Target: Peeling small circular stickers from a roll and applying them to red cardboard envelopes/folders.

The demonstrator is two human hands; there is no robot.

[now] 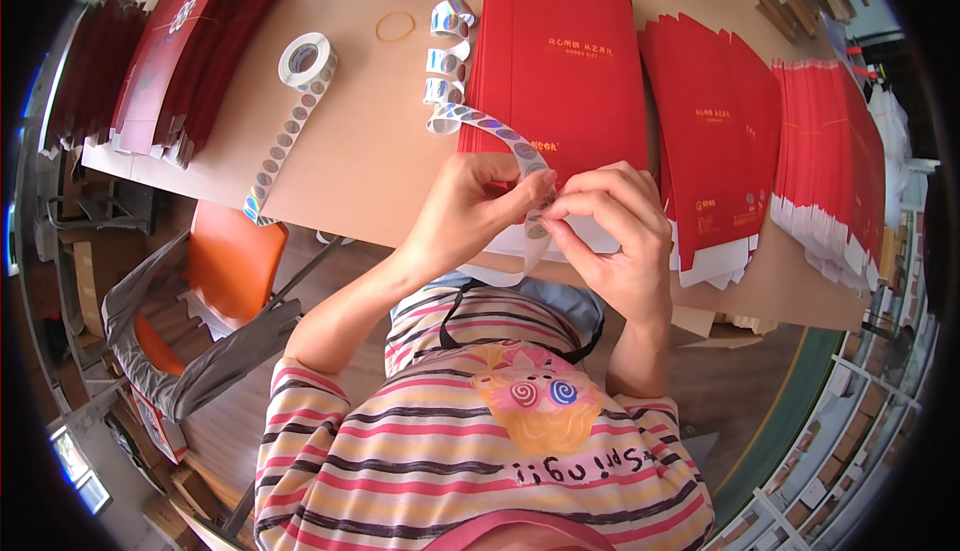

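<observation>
Striped shirt (420, 431), foreground. Sticker strip (490, 123): curving over red folders (570, 51); left hand (478, 206) pinching it, right hand (620, 236) nearly closing there, hold unclear. Probably light, limp, tacky; edges suiting fingertips.

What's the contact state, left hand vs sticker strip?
Touching. The head view shows the left hand pinching the sticker strip, with the thumb lying across the strip and no gap between them.
</observation>
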